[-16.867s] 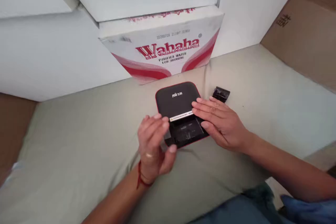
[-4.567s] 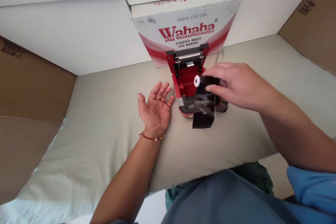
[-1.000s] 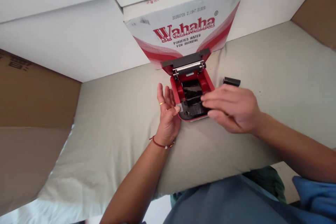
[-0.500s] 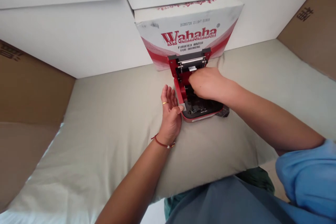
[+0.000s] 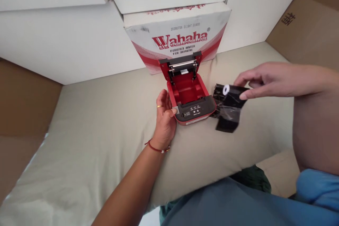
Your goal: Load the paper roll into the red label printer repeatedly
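A small red and black label printer [image 5: 196, 111] stands on the cloth with its lid [image 5: 181, 64] tilted up at the back. Its red inner bay is bare, and rollers show under the lid. My left hand [image 5: 166, 116] grips the front left corner, thumb on top and fingers along the side. To the right of the printer, my right hand [image 5: 254, 81] pinches a roll of black ribbon [image 5: 234, 95] with a white core. A loose length of it hangs down toward the cloth. Crumpled black film [image 5: 218, 95] lies against the printer's right side, partly behind the roll.
A Wahaha water carton [image 5: 182, 35] stands right behind the raised lid. White boxes [image 5: 60, 42] line the back. Brown cartons flank both sides, the left one [image 5: 26, 106] and the right one [image 5: 312, 17]. Beige cloth [image 5: 106, 130] covers the soft surface beneath.
My right hand has come out of the printer's bay and moved right, with the black ribbon roll now in its fingers. My left hand stays on the printer's corner.
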### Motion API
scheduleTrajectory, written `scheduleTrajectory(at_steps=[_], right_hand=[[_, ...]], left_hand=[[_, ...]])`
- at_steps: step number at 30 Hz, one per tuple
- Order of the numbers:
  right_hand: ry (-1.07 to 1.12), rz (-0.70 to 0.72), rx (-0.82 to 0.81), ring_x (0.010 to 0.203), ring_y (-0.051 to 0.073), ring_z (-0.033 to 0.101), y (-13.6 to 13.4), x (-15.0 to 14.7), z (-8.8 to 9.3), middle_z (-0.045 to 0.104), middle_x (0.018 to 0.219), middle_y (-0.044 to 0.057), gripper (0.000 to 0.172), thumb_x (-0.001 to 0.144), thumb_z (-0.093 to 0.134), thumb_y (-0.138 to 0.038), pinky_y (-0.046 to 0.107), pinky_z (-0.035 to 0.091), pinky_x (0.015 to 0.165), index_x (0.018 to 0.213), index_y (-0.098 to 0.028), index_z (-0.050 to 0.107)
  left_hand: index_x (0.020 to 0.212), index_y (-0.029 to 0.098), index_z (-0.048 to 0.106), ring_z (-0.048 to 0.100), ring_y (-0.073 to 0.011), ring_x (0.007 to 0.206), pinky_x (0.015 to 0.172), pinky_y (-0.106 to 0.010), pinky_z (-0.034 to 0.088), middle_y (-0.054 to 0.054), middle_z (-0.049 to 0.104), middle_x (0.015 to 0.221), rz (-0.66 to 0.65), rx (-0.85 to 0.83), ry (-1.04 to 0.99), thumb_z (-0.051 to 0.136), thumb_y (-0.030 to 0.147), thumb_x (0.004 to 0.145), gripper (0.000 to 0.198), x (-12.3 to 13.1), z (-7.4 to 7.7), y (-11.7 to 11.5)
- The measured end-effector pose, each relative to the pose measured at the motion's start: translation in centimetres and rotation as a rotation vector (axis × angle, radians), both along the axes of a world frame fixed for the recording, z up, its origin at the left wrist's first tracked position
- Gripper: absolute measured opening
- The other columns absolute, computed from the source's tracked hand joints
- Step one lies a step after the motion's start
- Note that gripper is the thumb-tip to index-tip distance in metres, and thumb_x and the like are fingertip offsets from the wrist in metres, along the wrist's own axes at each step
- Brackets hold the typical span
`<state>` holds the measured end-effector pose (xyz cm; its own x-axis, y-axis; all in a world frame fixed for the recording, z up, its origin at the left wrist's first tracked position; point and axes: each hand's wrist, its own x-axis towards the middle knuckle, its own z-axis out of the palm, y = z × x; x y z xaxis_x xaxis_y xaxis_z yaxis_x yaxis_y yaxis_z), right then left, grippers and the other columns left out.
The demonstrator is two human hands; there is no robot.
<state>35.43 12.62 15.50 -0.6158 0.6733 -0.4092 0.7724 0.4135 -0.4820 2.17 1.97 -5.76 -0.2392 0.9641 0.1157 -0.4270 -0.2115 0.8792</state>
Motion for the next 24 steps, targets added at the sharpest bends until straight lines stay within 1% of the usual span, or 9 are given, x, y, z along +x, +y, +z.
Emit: scheduleTrajectory(at_steps=[3,5,8,10,15,17,19,21,24], right_hand=[[-0.261,-0.131,-0.038,0.090,0.029,0.081,0.4,3.0,-3.6,0.091,0.100,0.008,0.021,0.094,0.079,-0.042,0.042,0.058,0.082,0.103,-0.027,0.090],[-0.328,-0.211,0.013,0.097,0.033,0.083,0.4,3.3,-5.6,0.092,0.107,0.009,0.024,0.091,0.081,-0.043,0.044,0.061,0.087,0.107,-0.027,0.091],[-0.234,-0.317,0.152,0.106,0.033,0.084,0.4,1.8,-6.9,0.092,0.118,0.008,0.036,0.102,0.071,-0.050,0.044,0.062,0.095,0.125,-0.031,0.091],[-0.223,-0.338,0.244,0.110,0.033,0.084,0.6,0.1,-7.3,0.091,0.122,0.009,0.038,0.107,0.065,-0.047,0.043,0.062,0.097,0.130,-0.030,0.090],[-0.450,-0.281,0.386,0.123,0.039,0.082,1.4,-3.5,-9.3,0.080,0.152,0.020,0.050,0.107,0.069,-0.041,0.045,0.061,0.092,0.151,-0.023,0.083],[-0.480,-0.302,0.407,0.127,0.040,0.081,1.9,-4.2,-10.1,0.077,0.156,0.021,0.051,0.109,0.067,-0.041,0.044,0.060,0.089,0.155,-0.022,0.080],[-0.478,-0.319,0.405,0.129,0.039,0.081,2.4,-4.0,-10.3,0.081,0.152,0.020,0.049,0.110,0.066,-0.039,0.043,0.061,0.090,0.154,-0.022,0.080],[-0.401,-0.278,0.369,0.122,0.037,0.083,2.5,-2.8,-9.6,0.088,0.139,0.017,0.046,0.108,0.070,-0.040,0.043,0.062,0.091,0.148,-0.023,0.084],[-0.059,-0.147,0.289,0.089,0.026,0.083,0.7,0.9,-7.3,0.092,0.102,0.012,0.051,0.104,0.078,-0.065,0.041,0.061,0.078,0.138,-0.030,0.092]], left_hand=[[0.151,0.042,0.072,0.050,-0.0358,0.174,0.141,-0.053,0.049,-0.003,0.061,0.177,-0.007,0.004,-0.002,0.103,0.057,0.082,0.077,0.0,0.2,0.0],[0.151,0.043,0.072,0.051,-0.0355,0.174,0.140,-0.053,0.049,-0.002,0.061,0.178,-0.018,-0.001,0.004,0.102,0.056,0.083,0.076,0.0,0.3,-0.1],[0.151,0.043,0.072,0.053,-0.0352,0.171,0.136,-0.052,0.052,-0.002,0.063,0.176,-0.021,-0.010,-0.011,0.102,0.054,0.082,0.076,0.0,0.4,-0.2],[0.150,0.043,0.073,0.055,-0.0349,0.169,0.134,-0.051,0.054,-0.003,0.064,0.174,-0.015,-0.012,-0.016,0.102,0.054,0.083,0.074,0.0,0.5,-0.3],[0.148,0.040,0.075,0.062,-0.0340,0.162,0.129,-0.049,0.057,-0.004,0.068,0.169,-0.019,-0.016,-0.026,0.103,0.056,0.082,0.073,0.2,0.8,-0.3],[0.147,0.038,0.075,0.063,-0.0343,0.159,0.127,-0.048,0.058,-0.005,0.069,0.167,-0.029,-0.015,-0.032,0.104,0.057,0.081,0.075,0.2,0.9,-0.3],[0.149,0.038,0.073,0.063,-0.0348,0.160,0.129,-0.049,0.058,-0.006,0.068,0.168,-0.048,-0.019,-0.025,0.103,0.058,0.083,0.076,0.2,0.9,-0.4],[0.151,0.039,0.071,0.063,-0.0343,0.161,0.129,-0.049,0.057,-0.005,0.068,0.170,-0.061,-0.022,-0.020,0.101,0.059,0.084,0.076,0.2,0.8,-0.4],[0.153,0.040,0.069,0.062,-0.0330,0.162,0.131,-0.049,0.056,-0.005,0.067,0.171,-0.067,-0.014,-0.013,0.101,0.061,0.085,0.078,0.1,0.5,-0.5]])
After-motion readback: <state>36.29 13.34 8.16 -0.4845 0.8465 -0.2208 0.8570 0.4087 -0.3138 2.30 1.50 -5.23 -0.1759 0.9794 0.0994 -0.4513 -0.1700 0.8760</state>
